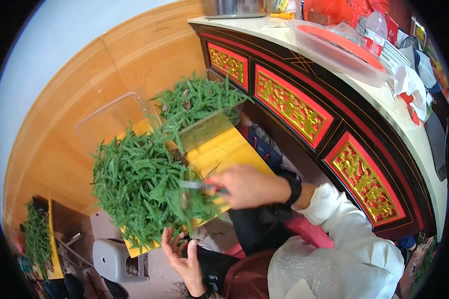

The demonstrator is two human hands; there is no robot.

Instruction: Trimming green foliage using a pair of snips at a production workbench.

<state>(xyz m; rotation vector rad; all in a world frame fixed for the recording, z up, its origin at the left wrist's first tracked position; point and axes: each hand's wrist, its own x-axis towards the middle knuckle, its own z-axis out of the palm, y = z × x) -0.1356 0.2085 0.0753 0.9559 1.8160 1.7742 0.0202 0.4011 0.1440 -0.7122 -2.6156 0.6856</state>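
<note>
The black, red and gold cabinet (pixel 304 109) stands to the right of your yellow tabletop (pixel 229 149), carrying a clear lidded tub and clutter on its pale top. On the yellow tabletop, the big heap of green sprigs (pixel 139 184) covers the near left end, with a clear box of more sprigs (pixel 199 107) just behind it. Your right hand (pixel 244 187) reaches over the heap's right edge, grip pinched on what looks like a thin metal tool (pixel 194 185), blurred. Your left hand (pixel 182 254) sits below the tabletop's near edge, palm up, fingers spread, holding nothing, just under the overhanging sprigs. The risk, as I judge it: the tool works close above that bare palm, so a slip could nick it, and loose sprigs on the edge may spill to the floor.
</note>
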